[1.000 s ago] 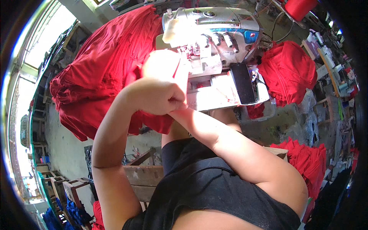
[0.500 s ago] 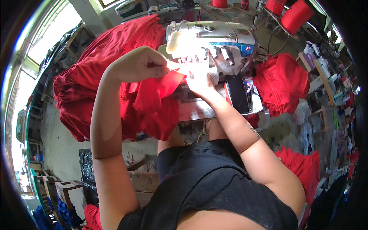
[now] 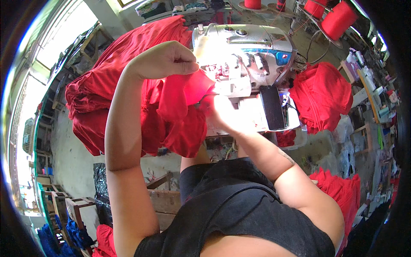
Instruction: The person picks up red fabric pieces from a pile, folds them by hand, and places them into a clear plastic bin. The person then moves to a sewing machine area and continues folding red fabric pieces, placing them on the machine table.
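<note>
A person sits at a grey sewing machine (image 3: 244, 51). The left hand (image 3: 165, 60), at about eleven o'clock from the picture's centre, is pinched closed on a raised fold of red fabric (image 3: 180, 111). The right hand (image 3: 224, 113), near centre, presses flat with fingers together on the same cloth at the machine's bed. At three o'clock of the machine lies a red fabric pile (image 3: 321, 96); red thread cones (image 3: 338, 19) stand at one o'clock.

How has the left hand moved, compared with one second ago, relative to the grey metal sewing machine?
Yes. The left hand has risen and moved away from the body; it is now level with the grey metal sewing machine, lifting the red fabric piece.
</note>
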`<state>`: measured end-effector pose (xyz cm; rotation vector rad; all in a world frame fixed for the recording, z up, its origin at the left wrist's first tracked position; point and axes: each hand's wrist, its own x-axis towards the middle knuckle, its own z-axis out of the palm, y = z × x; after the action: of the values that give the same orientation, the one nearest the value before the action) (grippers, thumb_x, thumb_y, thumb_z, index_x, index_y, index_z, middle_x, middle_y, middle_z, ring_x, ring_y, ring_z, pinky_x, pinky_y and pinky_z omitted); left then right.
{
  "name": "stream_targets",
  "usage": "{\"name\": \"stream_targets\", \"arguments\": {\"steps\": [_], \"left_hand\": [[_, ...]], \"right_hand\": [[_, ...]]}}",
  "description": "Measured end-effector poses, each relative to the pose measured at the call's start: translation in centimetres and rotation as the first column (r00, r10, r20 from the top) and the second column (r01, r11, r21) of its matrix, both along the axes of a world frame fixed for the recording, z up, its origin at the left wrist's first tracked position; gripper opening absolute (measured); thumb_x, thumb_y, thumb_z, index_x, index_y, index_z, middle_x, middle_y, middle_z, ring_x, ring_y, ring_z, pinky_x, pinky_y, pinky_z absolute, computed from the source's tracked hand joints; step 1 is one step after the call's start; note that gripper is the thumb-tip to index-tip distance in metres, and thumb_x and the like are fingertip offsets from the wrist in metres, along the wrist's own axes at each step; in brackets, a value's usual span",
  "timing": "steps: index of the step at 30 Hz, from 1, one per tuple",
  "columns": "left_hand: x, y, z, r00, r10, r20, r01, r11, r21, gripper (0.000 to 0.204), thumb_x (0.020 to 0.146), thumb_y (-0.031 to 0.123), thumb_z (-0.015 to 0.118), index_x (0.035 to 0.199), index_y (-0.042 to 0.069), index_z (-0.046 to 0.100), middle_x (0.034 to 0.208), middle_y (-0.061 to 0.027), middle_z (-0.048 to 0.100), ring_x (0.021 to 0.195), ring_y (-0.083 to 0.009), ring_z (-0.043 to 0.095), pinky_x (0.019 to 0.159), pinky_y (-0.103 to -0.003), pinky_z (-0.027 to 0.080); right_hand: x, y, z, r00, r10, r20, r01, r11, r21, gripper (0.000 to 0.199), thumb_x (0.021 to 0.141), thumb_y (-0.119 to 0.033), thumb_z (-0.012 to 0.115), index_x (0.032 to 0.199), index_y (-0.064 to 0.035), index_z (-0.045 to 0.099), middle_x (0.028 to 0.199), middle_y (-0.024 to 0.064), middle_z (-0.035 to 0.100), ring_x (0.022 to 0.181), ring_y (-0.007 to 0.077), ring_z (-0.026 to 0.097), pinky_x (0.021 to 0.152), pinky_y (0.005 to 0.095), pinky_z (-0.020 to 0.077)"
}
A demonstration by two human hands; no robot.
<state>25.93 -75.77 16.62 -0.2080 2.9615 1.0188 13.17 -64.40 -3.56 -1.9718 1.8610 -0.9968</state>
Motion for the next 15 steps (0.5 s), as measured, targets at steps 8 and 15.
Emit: {"name": "stream_targets", "arguments": {"steps": [8,15], "left_hand": [[0.5,5.5,-1.8,0.981,-0.080,0.178,0.100,0.990,-0.103,0.011,0.076,0.011,0.065,0.070,0.002,0.063,0.065,-0.0108,0.058,0.061,-0.0176,0.056,0.061,-0.030,0.045],[2.9,8.0,-8.1,0.972,-0.020,0.234,0.059,0.985,-0.160,0.013,0.076,0.018,0.064,0.070,0.006,0.065,0.067,-0.0130,0.060,0.065,-0.0289,0.061,0.060,-0.039,0.046]], "right_hand": [[2.9,1.9,-6.8,0.964,0.185,-0.190,-0.163,0.978,0.128,0.026,0.076,-0.022,0.062,0.097,-0.0064,0.063,0.090,0.0162,0.063,0.085,0.0327,0.062,0.075,0.0409,0.0499],[1.7,7.2,-7.8,0.973,-0.034,0.230,0.071,0.985,-0.155,0.023,0.078,-0.021,0.059,0.096,-0.0062,0.063,0.089,0.0154,0.064,0.084,0.0327,0.063,0.073,0.0409,0.0508]]}}
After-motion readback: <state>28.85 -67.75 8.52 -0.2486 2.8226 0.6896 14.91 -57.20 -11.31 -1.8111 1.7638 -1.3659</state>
